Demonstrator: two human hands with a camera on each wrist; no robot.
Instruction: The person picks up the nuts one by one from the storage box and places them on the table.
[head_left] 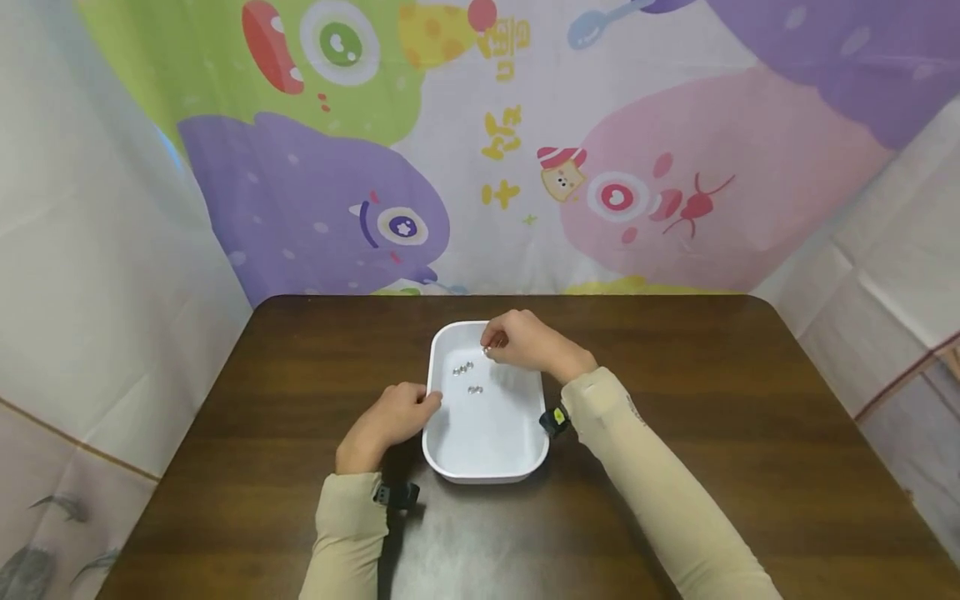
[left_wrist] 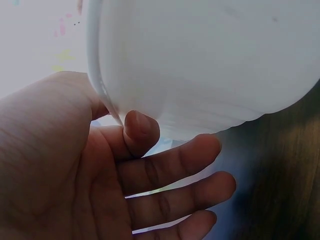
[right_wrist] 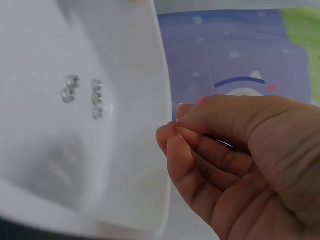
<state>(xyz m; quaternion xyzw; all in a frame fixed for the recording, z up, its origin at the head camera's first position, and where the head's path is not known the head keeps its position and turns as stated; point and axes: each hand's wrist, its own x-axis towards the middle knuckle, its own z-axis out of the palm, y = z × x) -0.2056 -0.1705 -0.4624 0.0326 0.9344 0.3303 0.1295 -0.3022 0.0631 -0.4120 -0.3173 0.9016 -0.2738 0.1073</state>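
Note:
A white rectangular tray [head_left: 487, 450] with rounded corners stands on the table. Its left rim is held by my left hand [head_left: 397, 412], thumb over the edge; in the left wrist view, the index finger curls against the outer wall while the other fingers spread below. Above the tray's far end, my right hand [head_left: 527, 340] pinches a small clear bead [right_wrist: 178, 114] between thumb and fingertips, and only its thin shiny edge shows. Inside the tray lie clear round beads: a row of three beads [right_wrist: 97, 98] and a touching pair of beads [head_left: 476, 390].
The dark wooden table [head_left: 675, 467] extends around the tray on all sides. Behind its far edge hangs a cartoon-printed cloth [head_left: 487, 242]. Pale cloth [head_left: 97, 275] hangs at the left side, and more at the right. Each wrist wears a small black camera [head_left: 553, 421].

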